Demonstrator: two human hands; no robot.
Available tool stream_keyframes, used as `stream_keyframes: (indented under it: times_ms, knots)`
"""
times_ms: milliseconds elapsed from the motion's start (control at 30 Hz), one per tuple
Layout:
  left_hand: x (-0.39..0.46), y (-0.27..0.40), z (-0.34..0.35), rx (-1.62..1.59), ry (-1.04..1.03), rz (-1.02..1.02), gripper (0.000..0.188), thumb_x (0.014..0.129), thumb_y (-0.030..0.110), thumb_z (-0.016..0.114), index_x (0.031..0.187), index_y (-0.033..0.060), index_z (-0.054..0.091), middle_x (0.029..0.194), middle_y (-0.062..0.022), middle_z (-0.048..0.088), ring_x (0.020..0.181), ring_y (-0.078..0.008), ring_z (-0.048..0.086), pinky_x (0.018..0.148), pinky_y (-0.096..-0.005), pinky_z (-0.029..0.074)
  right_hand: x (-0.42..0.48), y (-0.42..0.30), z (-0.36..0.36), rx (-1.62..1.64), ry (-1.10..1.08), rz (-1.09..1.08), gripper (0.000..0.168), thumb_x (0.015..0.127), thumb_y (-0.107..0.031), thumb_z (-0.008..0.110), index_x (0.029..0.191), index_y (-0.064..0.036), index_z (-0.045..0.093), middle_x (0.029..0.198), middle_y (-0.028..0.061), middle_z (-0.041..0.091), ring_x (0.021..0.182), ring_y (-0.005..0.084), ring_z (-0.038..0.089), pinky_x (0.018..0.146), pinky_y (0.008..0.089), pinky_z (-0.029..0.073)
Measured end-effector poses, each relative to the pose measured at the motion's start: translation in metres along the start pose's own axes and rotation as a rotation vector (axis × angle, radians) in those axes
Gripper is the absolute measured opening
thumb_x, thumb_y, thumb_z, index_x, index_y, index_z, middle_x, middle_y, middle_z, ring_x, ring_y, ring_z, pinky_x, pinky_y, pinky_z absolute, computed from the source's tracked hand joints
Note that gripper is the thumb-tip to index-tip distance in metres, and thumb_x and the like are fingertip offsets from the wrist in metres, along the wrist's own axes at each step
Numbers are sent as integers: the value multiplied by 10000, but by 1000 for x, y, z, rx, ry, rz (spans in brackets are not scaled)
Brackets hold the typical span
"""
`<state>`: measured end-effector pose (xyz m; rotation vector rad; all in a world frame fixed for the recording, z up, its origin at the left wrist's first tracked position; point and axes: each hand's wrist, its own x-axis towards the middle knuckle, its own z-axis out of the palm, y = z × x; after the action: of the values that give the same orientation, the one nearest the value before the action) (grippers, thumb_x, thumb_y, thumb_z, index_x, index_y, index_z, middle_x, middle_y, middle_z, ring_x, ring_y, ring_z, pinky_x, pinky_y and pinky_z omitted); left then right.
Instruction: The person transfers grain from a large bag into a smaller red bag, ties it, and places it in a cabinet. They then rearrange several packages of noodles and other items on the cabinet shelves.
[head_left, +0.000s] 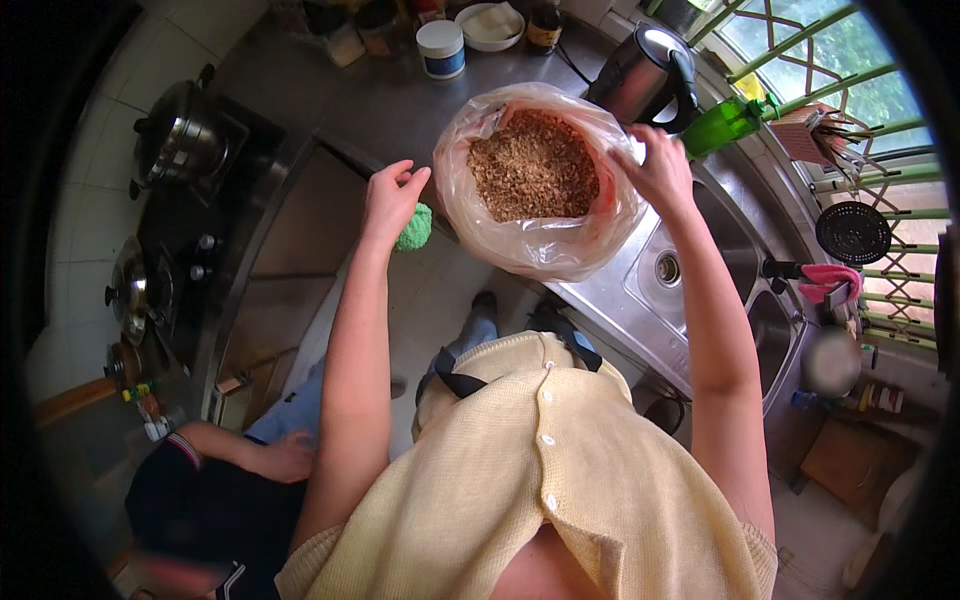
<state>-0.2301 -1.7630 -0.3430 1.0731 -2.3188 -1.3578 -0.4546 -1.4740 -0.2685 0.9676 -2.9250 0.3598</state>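
A clear plastic bag (555, 247) with its mouth spread wide stands at the counter's edge, full of coarse brown crumbly material (532, 165). My right hand (660, 169) is at the bag's right rim, with its fingers on or just over the plastic; whether it pinches the film cannot be told. My left hand (394, 199) hovers to the left of the bag, apart from it, thumb and fingers slightly bent with nothing visible between them. Beside and below that wrist shows a fuzzy green ball (414, 227); what it hangs from or rests on is hidden.
A steel sink (660, 281) lies right of the bag. Behind it stand an electric kettle (637, 75), a green spray bottle (724, 127) and a white tub (441, 49). A pot (180, 139) sits on the stove at left. Another person's hand (289, 456) is at lower left.
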Motion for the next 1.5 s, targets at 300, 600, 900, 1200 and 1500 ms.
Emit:
stream_keyframes:
  times_ms: [300,600,900,1200,1500]
  knots:
    - [66,34,29,53,-262,133,246,751,215,735,810,-20,697,715,-84,671,638,-129,611,618,-307,487,-31,29,21,314,-307,428,613,713,-491,715,1065,8,666,993,240,677,959,335,660,847,406,504]
    - [101,74,-31,-111,-184,156,128,823,126,652,766,13,669,690,7,620,624,-59,546,571,-245,430,-8,28,-26,304,-100,402,329,811,-313,637,973,-38,715,851,159,705,830,279,689,784,383,519]
    - [112,53,-49,-244,-277,7,206,781,180,693,884,2,683,779,-39,652,703,-116,593,649,-292,472,-4,57,-21,724,-166,367,355,852,-341,687,923,7,700,774,40,666,658,125,588,622,289,479]
    - [48,138,-58,668,63,557,368,806,276,683,1137,119,645,1066,-91,657,960,-301,635,824,-420,514,-13,36,-45,809,-258,509,463,854,-419,676,1131,-50,634,955,63,685,877,167,644,770,323,517]
    - [76,133,24,1083,-66,894,159,843,234,621,900,87,642,924,-106,669,848,-298,673,703,-437,549,-24,-48,-52,-12,50,-276,453,811,-408,696,1186,-161,633,1211,94,614,1296,318,430,1042,488,333]
